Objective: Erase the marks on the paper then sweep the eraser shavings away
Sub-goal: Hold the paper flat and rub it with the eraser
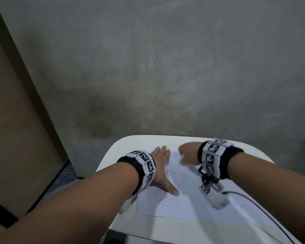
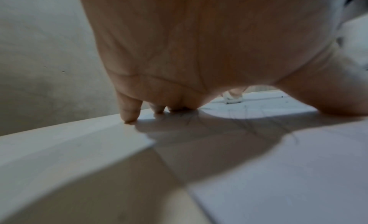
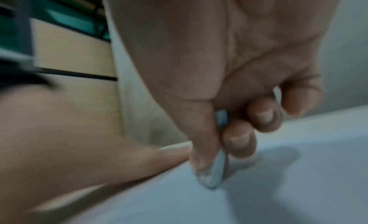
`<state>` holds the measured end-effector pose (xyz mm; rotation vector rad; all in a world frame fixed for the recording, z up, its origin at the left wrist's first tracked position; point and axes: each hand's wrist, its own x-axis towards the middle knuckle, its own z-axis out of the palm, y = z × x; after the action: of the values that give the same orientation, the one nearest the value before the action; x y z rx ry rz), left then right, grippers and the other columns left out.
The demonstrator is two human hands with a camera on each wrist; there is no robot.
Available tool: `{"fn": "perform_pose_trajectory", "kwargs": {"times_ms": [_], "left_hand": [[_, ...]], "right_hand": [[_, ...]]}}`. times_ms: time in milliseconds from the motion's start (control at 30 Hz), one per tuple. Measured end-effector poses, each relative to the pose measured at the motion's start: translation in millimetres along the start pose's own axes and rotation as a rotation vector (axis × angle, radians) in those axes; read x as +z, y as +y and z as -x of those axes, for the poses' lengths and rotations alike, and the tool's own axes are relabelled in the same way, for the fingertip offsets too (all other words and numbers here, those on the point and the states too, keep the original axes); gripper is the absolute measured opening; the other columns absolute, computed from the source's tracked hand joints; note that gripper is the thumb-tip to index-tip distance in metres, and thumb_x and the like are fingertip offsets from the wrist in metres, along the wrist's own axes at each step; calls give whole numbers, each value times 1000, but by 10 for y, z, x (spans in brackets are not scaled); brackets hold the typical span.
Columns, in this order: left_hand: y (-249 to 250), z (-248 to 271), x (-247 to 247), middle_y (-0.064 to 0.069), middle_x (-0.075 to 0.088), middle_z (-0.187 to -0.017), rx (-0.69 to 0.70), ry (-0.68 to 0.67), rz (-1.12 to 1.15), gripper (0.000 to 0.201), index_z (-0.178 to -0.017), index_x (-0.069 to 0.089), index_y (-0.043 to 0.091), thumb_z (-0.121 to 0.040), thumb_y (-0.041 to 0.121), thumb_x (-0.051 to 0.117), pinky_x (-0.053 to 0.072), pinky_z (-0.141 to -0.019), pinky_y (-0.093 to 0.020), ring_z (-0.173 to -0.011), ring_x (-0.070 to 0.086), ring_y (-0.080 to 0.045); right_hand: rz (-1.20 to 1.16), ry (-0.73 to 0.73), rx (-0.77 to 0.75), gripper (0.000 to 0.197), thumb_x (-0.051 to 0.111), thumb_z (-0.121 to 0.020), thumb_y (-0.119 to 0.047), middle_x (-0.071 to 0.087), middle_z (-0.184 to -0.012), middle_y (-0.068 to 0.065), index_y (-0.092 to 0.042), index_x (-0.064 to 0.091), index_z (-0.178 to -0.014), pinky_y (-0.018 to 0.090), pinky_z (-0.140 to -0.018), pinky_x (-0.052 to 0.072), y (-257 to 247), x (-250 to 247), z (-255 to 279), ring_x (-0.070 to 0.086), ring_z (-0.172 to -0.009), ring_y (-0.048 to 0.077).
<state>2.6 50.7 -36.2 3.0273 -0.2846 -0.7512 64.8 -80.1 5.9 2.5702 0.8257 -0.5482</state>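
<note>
The paper (image 1: 180,196) lies on the white table (image 1: 113,155). The left hand (image 1: 161,170) presses flat on its left part, fingers straight. The right hand (image 1: 187,153) pinches a pale eraser (image 3: 218,172) (blurred) with its tip on the sheet's far part.

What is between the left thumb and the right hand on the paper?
Only paper with faint pencil marks, between the left hand and right hand; head view.

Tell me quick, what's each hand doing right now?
Left hand: open, pressed flat on the paper.
Right hand: closed, pinching the eraser against the paper.
</note>
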Motion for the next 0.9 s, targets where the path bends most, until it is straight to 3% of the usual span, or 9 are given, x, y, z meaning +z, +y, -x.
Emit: {"fn": "perform_pose_trajectory", "kwargs": {"times_ms": [100, 167, 200, 267, 400, 567, 700, 833, 900], "left_hand": [[-13, 9, 6, 0, -29, -161, -12, -4, 0, 139, -153, -24, 18, -67, 81, 64, -6, -119, -45, -149, -22, -20], [17, 11, 4, -2, -28, -161, -13, 6, -18, 138, -154, -22, 15, -69, 79, 65, -5, -119, -44, -149, -22, -21], [31, 15, 1, -2, -28, -161, -16, 9, -29, 137, -154, -22, 14, -70, 78, 66, -5, -119, -43, -149, -22, -21], [36, 25, -22, -1, -28, -161, -11, 8, -28, 136, -154, -22, 14, -71, 77, 66, -5, -119, -43, -149, -22, -21], [4, 10, -1, 0, -29, -161, -22, -14, -14, 138, -153, -24, 17, -68, 81, 64, -5, -119, -46, -149, -23, -21], [34, 5, -7, -2, -27, -161, -18, 12, -16, 138, -154, -21, 15, -69, 77, 67, -5, -119, -44, -149, -21, -21], [8, -2, 27, -1, -29, -161, -23, 5, -16, 138, -154, -23, 17, -68, 80, 65, -6, -119, -44, -149, -23, -20], [52, 21, -9, -2, -29, -160, -15, 4, -48, 136, -153, -23, 13, -71, 77, 65, -6, -119, -42, -149, -22, -21], [20, 1, 2, -1, -29, -161, -17, 0, -28, 138, -153, -23, 15, -69, 80, 64, -5, -119, -44, -149, -22, -20]], "right_hand": [[65, 109, 166, 12, 56, -85, -24, 69, -113, 8, -12, 57, -83, 27, -72, 47, 261, 94, -108, 60, -78, 25], [39, 98, 90, 23, 56, -90, -24, 60, -128, 6, -16, 59, -111, 38, -90, 49, 30, 195, -89, 61, -104, 27], [3, 34, 24, 33, 53, -94, -24, 56, -133, 7, -14, 54, -125, 36, -95, 45, -117, 199, -8, 57, -114, 26], [-22, -4, -52, 32, 50, -95, -23, 61, -124, 9, -6, 56, -122, 33, -86, 44, -245, 119, 141, 58, -106, 26], [-71, 120, 114, 17, 52, -90, -23, 65, -108, 2, -13, 58, -103, 28, -78, 47, 123, 50, 99, 62, -96, 25], [-101, -2, -91, 32, 51, -95, -22, 61, -120, 10, -8, 55, -123, 32, -78, 42, -302, 151, 283, 59, -110, 29], [-69, 76, 67, 12, 51, -93, -23, 64, -107, 10, -12, 56, -96, 29, -73, 41, 1, 58, 272, 53, -84, 24], [-31, -9, -71, 38, 50, -97, -23, 55, -132, 8, -7, 49, -132, 33, -84, 43, -353, 145, 483, 56, -107, 25], [-77, -20, -70, 33, 50, -96, -25, 62, -120, 9, -6, 55, -122, 30, -78, 43, -255, 117, 432, 59, -102, 24]]}}
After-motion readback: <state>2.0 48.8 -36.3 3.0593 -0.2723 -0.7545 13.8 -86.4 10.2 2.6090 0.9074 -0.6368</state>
